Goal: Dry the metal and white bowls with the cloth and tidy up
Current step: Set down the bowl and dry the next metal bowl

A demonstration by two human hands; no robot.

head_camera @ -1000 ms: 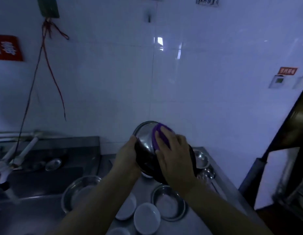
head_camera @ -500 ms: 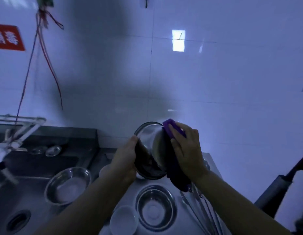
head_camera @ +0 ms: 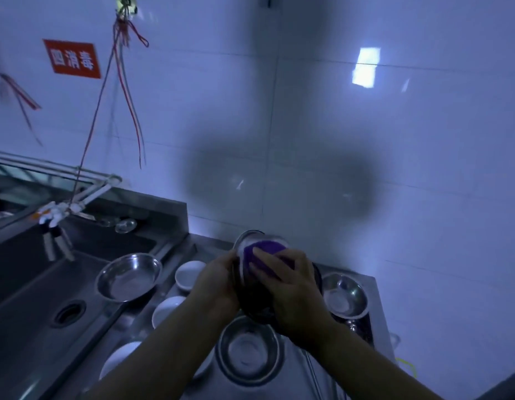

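Head camera view, looking down in dim bluish light at a steel counter (head_camera: 305, 379) set against a white tiled wall (head_camera: 365, 168). Two bare hands hold a metal bowl (head_camera: 252, 241) up on its side above the counter, just in front of the wall. The left hand (head_camera: 218, 287) grips the bowl's left edge with fingers curled around it. The right hand (head_camera: 290, 290) presses a purple cloth (head_camera: 266, 249) against the bowl, fingers spread over the cloth and curved around it.

Below the hands, other dishes sit on the counter. A second metal bowl (head_camera: 249, 352) stands upright directly under the held one. A third metal bowl (head_camera: 344, 295) stands to the right, near the counter's far right corner. To the left of the hands, a small white bowl (head_camera: 188, 274) sits nearest the wall, another white bowl (head_camera: 166, 310) lies just in front of it, and a third white dish (head_camera: 120, 359) is closest to the camera, partly hidden by the left forearm.

Further left is a deep steel sink (head_camera: 28, 321) with a round drain (head_camera: 69, 313). A wide metal bowl (head_camera: 129, 277) rests tilted on the sink's right edge. A white tap (head_camera: 58, 210) reaches over the sink. On the wall above hang red cords (head_camera: 126, 82) and a red sign with white characters (head_camera: 73, 59).
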